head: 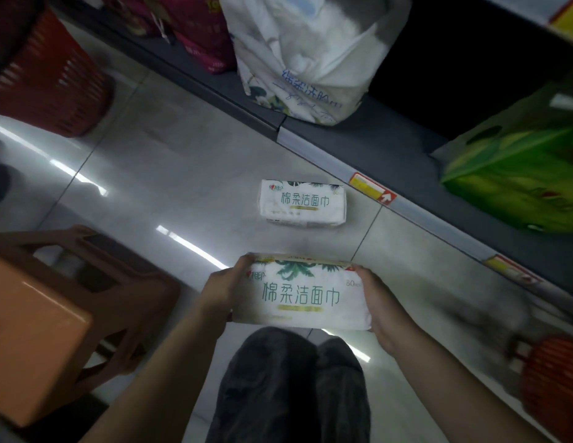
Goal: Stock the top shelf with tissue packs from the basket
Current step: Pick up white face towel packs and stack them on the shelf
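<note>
a: head view, status?
b: one tissue pack (301,298) is held above the floor (151,155), in front of the knees. left hand (221,289) and right hand (382,311) each grip an end, fingers (245,260) curled round it.
a: anything stocked?
b: can't tell, the top shelf is out of frame. second pack (302,203) lies on the floor beside the low shelf (390,135). red basket (45,68) is far left, contents hidden. my guess: early, most of it left.
</note>
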Available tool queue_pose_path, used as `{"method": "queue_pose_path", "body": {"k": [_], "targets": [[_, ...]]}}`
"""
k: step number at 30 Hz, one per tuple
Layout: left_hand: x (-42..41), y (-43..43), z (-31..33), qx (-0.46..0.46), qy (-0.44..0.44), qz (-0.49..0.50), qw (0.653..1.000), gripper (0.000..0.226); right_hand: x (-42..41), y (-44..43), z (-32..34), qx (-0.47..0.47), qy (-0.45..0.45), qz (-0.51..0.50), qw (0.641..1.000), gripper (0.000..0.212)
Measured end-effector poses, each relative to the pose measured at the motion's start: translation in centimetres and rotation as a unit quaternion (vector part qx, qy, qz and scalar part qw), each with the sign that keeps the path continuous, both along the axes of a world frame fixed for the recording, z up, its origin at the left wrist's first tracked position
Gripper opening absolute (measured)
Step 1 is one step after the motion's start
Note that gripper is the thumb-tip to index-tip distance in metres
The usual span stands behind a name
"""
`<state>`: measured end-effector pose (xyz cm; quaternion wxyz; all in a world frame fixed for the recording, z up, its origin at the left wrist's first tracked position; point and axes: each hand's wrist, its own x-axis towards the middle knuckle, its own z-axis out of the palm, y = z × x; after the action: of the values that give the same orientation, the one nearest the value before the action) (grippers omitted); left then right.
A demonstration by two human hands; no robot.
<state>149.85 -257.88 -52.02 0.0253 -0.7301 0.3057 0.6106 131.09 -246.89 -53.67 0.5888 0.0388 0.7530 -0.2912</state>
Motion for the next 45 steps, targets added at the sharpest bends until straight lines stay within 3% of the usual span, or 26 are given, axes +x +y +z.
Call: {"method": "queue_pose_path", "body": {"k": [5, 17, 23, 29, 34, 39, 45], "targets": [[-1.1, 0.7, 6.1, -0.029, -0.007, -0.058, 0.998, 0.03, -1.1, 2.0, 5.9, 0.003, -0.009, -0.018, 1.0, 0.033], [-5.7, 1.8, 21.9, -0.009, 0.031, -0.062, 0.998, 0.049, -5.4, 4.7, 21.9, 0.029, 0.026, -0.109, 0.993, 0.031], [-5.9, 2.5, 29.6, -0.034, 0.034, -0.065, 0.997, 0.044, -4.9, 5.9, 30.7, 0.025, 0.049, -0.108, 0.993, 0.032], [-5.3, 5.8, 36.7, -0.051, 0.035, 0.005, 0.998, 0.042, -5.3, 6.4, 38.3, -0.02, 0.13, -0.086, 0.988, 0.033], [-5.7, 6.7, 42.0, -0.069, 0.059, 0.029, 0.995, 0.039, -5.8, 6.6, 43.7, -0.038, 0.142, -0.068, 0.987, 0.032], [-7.2, 6.7, 47.7, -0.106, 0.061, -0.006, 0.993, 0.04, -6.7, 7.7, 49.4, -0.057, 0.17, -0.075, 0.981, 0.034], [-8.1, 7.6, 54.8, -0.148, 0.134, -0.059, 0.978, 0.034, -7.4, 10.3, 57.2, -0.104, 0.19, -0.115, 0.969, 0.029]]}}
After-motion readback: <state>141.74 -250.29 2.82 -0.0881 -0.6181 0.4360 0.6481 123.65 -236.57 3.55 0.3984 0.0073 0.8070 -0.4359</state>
